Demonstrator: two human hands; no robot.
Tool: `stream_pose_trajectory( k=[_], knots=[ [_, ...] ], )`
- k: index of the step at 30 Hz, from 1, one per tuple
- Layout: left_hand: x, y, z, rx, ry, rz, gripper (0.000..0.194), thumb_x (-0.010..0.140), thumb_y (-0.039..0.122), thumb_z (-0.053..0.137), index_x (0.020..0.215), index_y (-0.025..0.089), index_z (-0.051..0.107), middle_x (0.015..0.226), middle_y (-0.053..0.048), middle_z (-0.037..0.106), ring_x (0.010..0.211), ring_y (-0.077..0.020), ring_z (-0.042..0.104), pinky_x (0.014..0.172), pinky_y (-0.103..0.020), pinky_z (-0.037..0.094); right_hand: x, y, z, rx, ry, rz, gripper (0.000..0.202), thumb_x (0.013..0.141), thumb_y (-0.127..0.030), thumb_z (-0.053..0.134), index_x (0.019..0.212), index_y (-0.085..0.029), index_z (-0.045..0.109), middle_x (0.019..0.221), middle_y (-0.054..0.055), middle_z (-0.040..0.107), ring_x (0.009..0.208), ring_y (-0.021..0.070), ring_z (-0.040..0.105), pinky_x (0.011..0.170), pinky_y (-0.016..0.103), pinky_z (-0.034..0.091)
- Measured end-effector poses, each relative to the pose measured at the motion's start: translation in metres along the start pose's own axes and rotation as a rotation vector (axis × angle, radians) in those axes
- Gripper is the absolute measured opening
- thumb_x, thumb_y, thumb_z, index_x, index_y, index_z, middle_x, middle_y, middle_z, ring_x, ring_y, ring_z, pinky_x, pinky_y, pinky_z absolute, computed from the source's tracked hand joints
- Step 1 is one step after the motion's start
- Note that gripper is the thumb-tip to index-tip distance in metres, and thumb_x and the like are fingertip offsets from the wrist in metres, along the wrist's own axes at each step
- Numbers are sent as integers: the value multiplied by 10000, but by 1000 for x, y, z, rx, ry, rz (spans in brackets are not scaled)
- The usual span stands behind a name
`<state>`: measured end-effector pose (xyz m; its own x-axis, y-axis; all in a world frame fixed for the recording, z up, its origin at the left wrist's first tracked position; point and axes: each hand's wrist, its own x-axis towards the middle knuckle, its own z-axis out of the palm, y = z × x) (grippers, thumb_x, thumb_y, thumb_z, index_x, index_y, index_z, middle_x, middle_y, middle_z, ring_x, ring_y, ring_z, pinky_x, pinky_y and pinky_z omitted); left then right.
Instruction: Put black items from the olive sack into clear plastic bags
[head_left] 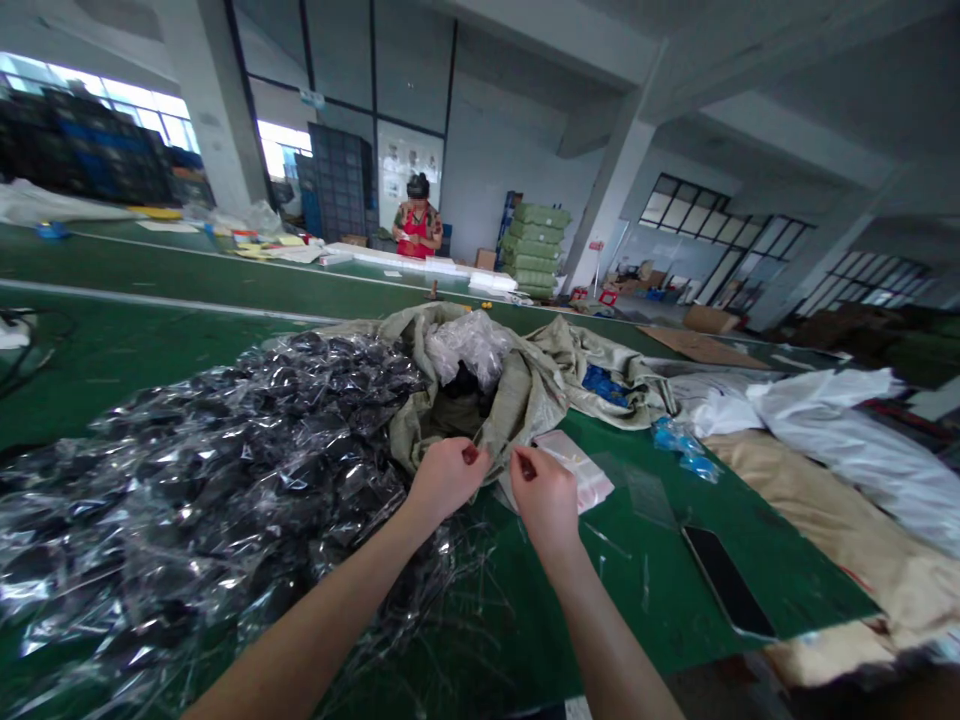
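My left hand (447, 480) is closed in a pinch at the front of an olive woven sack (525, 395). Beside it, my right hand (547, 492) is also closed, thumb against fingers, a short gap to the right. What either pinches is too small or hidden to make out. The sack's mouth gapes toward me, with crumpled clear plastic (471, 345) and something black inside. Left of my hands spreads a big heap of black items in clear plastic wrappers (247, 450). A stack of clear plastic bags (574, 465) lies just behind my right hand.
A phone (727, 582) lies on the green table (622, 625) to the right. Behind are a second sack (637, 385) with blue items, blue packets (684, 445) and white sacks (847, 420). A person in a red apron (417, 232) stands across the table.
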<state>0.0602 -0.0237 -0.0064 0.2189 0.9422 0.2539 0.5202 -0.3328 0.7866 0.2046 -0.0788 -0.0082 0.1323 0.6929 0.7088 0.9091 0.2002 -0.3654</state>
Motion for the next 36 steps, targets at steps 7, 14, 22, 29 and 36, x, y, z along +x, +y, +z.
stream_pose_trajectory(
  k=[7,14,22,29,36],
  knots=[
    [3,12,-5,-286,-104,-48,387,812,453,502,584,174,642,552,-12,621,516,-144,525,506,-250,338,4,-6,-6,-70,115,-40,191,893,-184,517,862,-156,703,758,69,732,656,178,686,621,263,509],
    [-12,27,-13,-72,102,88,282,789,364,510,559,212,566,528,5,578,474,-128,477,506,-263,356,5,-21,-20,-60,211,-89,151,905,-168,529,890,-158,679,738,58,719,627,161,682,584,260,504],
    [-27,24,-16,276,321,179,250,795,331,520,563,248,477,523,-1,559,463,-142,482,505,-281,359,-1,-32,-20,1,220,-30,67,890,-175,577,890,-206,637,743,46,695,660,166,669,606,281,519],
    [5,-12,-25,534,379,86,242,803,287,500,572,224,466,545,-9,560,493,-156,508,532,-274,299,23,-5,29,290,-73,10,193,960,-300,475,978,-178,624,843,61,679,726,161,646,642,264,505],
    [26,-37,-40,632,342,-38,215,804,303,505,611,214,536,601,-39,618,553,-188,559,543,-281,256,85,35,154,22,-715,111,214,887,-211,614,1064,-96,648,1098,163,656,1061,233,614,933,322,473]
  ],
)
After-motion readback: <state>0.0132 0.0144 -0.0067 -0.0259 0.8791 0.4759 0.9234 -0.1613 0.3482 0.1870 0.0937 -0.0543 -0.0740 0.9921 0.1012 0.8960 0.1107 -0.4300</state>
